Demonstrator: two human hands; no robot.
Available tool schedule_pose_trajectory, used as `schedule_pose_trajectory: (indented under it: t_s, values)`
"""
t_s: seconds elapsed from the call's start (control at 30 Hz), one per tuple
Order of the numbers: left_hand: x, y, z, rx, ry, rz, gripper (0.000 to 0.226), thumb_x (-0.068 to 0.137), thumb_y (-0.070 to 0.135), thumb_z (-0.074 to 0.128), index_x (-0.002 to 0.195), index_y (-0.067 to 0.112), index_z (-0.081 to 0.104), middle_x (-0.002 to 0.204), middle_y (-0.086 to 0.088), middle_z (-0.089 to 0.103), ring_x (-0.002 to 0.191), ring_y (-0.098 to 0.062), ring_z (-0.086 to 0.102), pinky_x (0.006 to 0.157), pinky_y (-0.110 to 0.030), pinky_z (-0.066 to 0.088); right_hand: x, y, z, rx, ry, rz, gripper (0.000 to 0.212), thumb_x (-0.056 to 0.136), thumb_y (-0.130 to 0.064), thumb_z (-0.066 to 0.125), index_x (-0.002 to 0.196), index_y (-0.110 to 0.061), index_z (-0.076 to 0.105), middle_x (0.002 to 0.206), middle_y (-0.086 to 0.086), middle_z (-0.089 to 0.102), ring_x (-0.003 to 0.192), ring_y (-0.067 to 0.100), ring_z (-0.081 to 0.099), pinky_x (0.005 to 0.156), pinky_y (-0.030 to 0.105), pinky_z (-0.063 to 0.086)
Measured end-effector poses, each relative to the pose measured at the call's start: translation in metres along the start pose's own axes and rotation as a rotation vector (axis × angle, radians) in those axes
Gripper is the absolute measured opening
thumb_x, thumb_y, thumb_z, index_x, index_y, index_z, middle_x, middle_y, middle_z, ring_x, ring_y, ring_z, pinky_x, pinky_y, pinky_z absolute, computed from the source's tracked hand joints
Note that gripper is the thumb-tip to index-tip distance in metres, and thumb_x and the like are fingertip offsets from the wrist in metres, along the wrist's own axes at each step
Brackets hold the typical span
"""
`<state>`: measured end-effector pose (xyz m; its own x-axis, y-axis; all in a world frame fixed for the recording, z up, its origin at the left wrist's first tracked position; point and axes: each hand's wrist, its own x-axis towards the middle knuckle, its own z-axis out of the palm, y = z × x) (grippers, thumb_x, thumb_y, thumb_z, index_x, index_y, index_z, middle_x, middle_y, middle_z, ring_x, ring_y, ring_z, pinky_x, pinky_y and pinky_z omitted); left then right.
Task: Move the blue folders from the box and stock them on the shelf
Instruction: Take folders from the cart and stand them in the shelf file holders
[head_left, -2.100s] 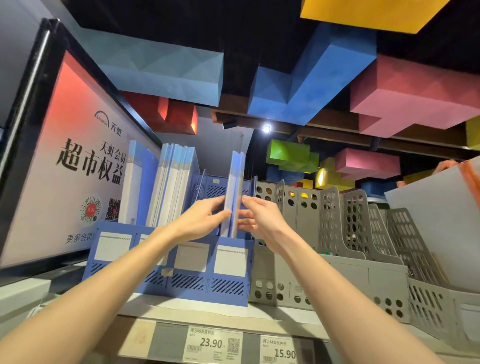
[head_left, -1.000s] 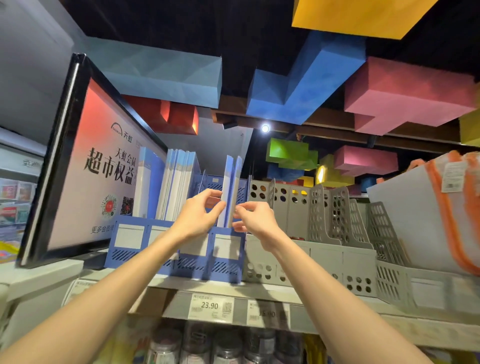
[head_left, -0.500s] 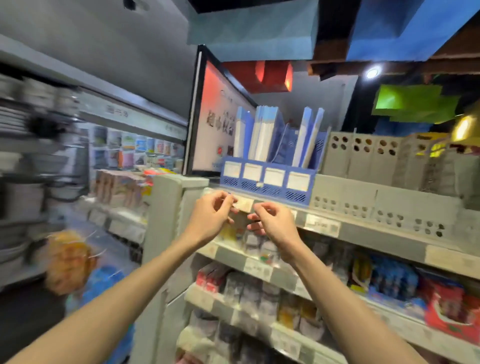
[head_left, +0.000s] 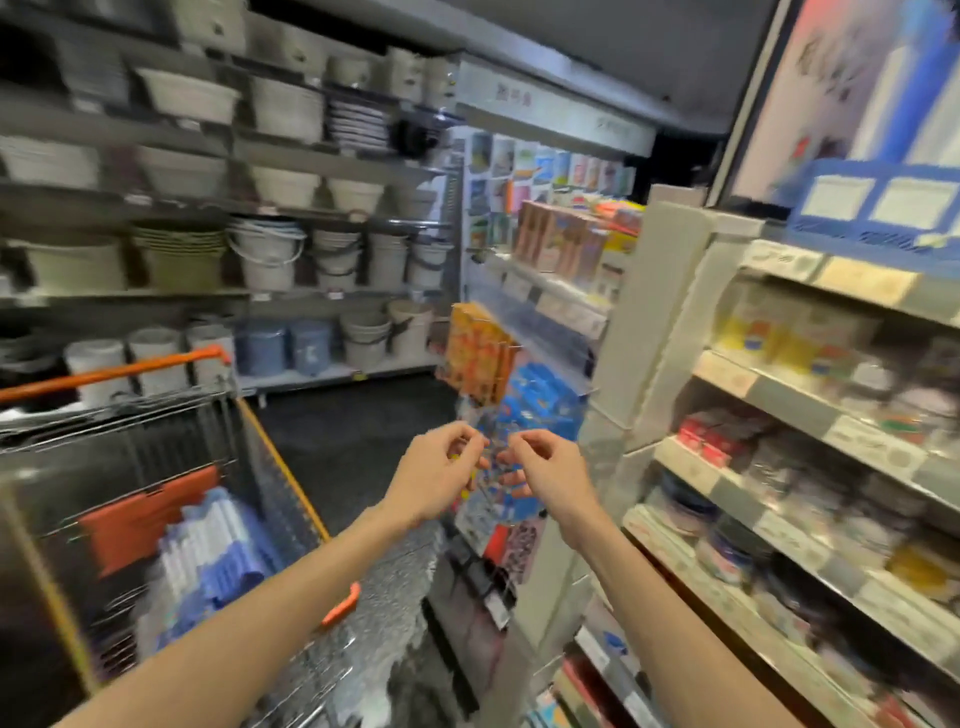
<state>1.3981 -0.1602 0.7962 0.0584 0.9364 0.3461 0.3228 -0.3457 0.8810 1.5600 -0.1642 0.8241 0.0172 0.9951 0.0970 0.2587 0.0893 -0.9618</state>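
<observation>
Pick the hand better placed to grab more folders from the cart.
Left, probably. The folders sit in the cart, down-left of the left hand; the right hand is further off, nearer the shelf. Both look empty.

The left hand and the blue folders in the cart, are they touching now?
Apart. The head view shows the left hand raised in the aisle, while the blue folders lie lower in the cart, with a clear gap between them.
</observation>
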Motion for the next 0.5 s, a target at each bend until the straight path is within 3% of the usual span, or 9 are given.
schedule_pose_trajectory:
  t_s: [0.2,0.37,0.5]
  values:
    - [-0.028,-0.119,-0.097,0.032,0.12,-0.219,0.013,0.099,0.026,0.06,0.088,0.025,0.067,0.077,0.002,0.076,0.058,-0.014,0.071,0.063,-0.038,0.06,0.022,0.038,0.154,0.003,-0.192,0.1,0.012,0.099,-0.018,0.058,0.089,-0.019,0.065,0.086,0.009,0.073,0.055,0.012,0.067,0.046,0.021,0.048]
    - [-0.041,-0.214,-0.181,-0.003,0.199,-0.37,0.016,0.101,0.016,0.057,0.088,0.019,0.066,0.079,-0.008,0.074,0.065,-0.008,0.07,0.059,-0.033,0.06,0.053,0.069,0.273,-0.012,-0.278,0.196,0.016,0.098,-0.012,0.057,0.083,-0.016,0.064,0.074,0.006,0.069,0.051,0.015,0.063,0.044,0.022,0.047]
    - [-0.05,-0.27,-0.229,-0.029,0.279,-0.514,0.02,0.101,0.015,0.055,0.085,0.02,0.064,0.077,-0.007,0.073,0.057,-0.008,0.066,0.048,-0.019,0.049,0.068,0.096,0.341,-0.068,-0.34,0.264,0.018,0.099,-0.011,0.056,0.082,-0.013,0.062,0.074,0.008,0.068,0.046,0.013,0.063,0.041,0.022,0.048]
